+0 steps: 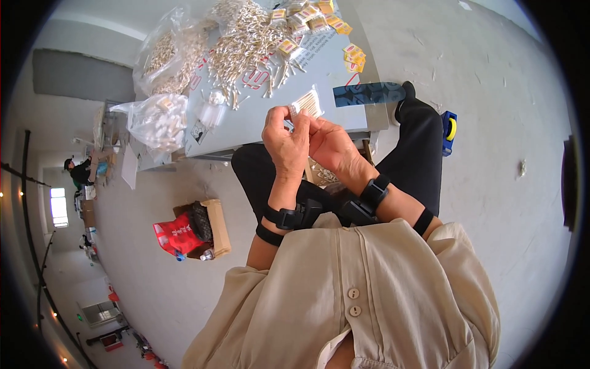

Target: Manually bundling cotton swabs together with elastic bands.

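Over the near edge of the table, a small see-through bag of cotton swabs [309, 103] is held up between my two hands. My left hand [286, 138] pinches its lower left part with thumb and fingers. Close beside it, my right hand [334, 146] grips the lower edge, its fingertips partly hidden behind the left thumb. Inside the bag the wooden sticks lie side by side. A large heap of loose cotton swabs [249, 52] covers the far part of the table [246, 126]. Filled bags with yellow cards [310, 18] lie at its right.
Big plastic bags of swabs [169, 61] and a white plastic bag [161, 123] stand at the table's left. Yellow cards [354, 58] and a dark blue strip [369, 94] lie at the right. On the floor are a cardboard box [216, 229] and a blue tape dispenser [449, 134].
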A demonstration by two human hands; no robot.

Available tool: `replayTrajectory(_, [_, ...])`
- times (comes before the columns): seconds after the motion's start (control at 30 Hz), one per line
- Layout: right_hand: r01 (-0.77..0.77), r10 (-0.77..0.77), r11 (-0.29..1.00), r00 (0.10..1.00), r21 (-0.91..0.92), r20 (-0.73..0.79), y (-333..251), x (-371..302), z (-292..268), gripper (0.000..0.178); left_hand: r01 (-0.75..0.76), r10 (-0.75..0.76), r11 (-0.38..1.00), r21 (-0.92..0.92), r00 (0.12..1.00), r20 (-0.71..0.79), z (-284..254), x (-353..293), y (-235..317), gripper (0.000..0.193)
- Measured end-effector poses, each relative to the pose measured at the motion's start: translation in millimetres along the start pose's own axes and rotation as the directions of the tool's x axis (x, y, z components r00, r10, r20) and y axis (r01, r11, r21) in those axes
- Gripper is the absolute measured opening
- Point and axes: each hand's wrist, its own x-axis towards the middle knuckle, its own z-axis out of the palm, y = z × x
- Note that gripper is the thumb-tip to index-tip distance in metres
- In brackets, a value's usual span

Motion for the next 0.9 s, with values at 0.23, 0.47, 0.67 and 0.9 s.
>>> replayTrajectory(0.23, [0.078, -0.077, 0.991, 0.997, -0.112, 0.007, -4.2, 0.3, -13.8, 0.032, -0.235, 0.245, 0.964, 0.123, 0.967, -0.075, -14.1, 2.3, 6.5, 0.014])
replayTrajectory(0.47, [0.126, -0.095, 0.954, 0.987, -0.272, 0.127, -17.9, -3.4, 8.5, 0.054, -0.394, 0.419, 0.866, 0.309, 0.908, -0.016, -27.4, 0.7, 16.2, 0.019])
replayTrajectory(0.67, [0.089, -0.034, 0.979, 0.957, -0.182, 0.288, -9.6, 0.9, 11.0, 0.052, -0.575, 0.607, 0.735, 0.36, 0.794, 0.032, -28.6, -0.6, 32.6, 0.025])
replayTrajectory(0.9, [0.089, -0.039, 0.988, 0.937, -0.129, 0.348, -4.8, -3.6, 13.1, 0.043, -0.571, 0.589, 0.78, 0.256, 0.808, 0.007, -28.4, -3.0, 31.1, 0.029])
